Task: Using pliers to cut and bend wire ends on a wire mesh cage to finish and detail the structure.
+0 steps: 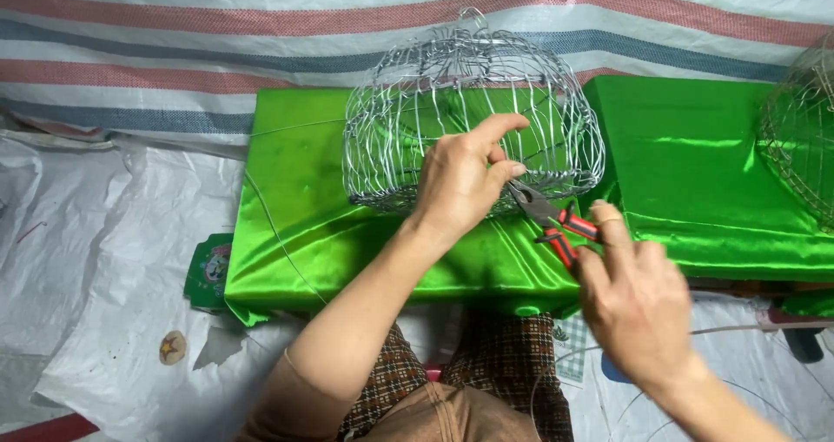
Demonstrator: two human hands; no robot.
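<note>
Nearest the camera, a lap in brown checked cloth [408, 381] is seen at 6 o'clock, with both forearms reaching away from it. At about 4 o'clock the right hand [634, 299] is closed around the red handles of a pair of pliers [549, 219], whose dark metal nose is pointed up and to the left toward the lower rim of a wire cage. Just beyond, near the centre of the view, the left hand [465, 177] is laid against the front of the wire cage [417, 103], with the forefinger stretched out to the right and the thumb and remaining fingers pinched on a thin wire at the cage's lower edge, close to the plier tips. The cage, a rounded dome of silvery wire, is set upright on a worktop draped in shiny green cloth [295, 199], toward 12 o'clock. A loose strand of wire [274, 225] is draped over the cloth at 9 o'clock. A second wire cage [804, 138] is partly seen at 3 o'clock on the same green surface. White plastic sheeting [95, 259] is spread over the floor at 8 o'clock, and a striped tarpaulin [217, 42] is hung farthest back along the top.
</note>
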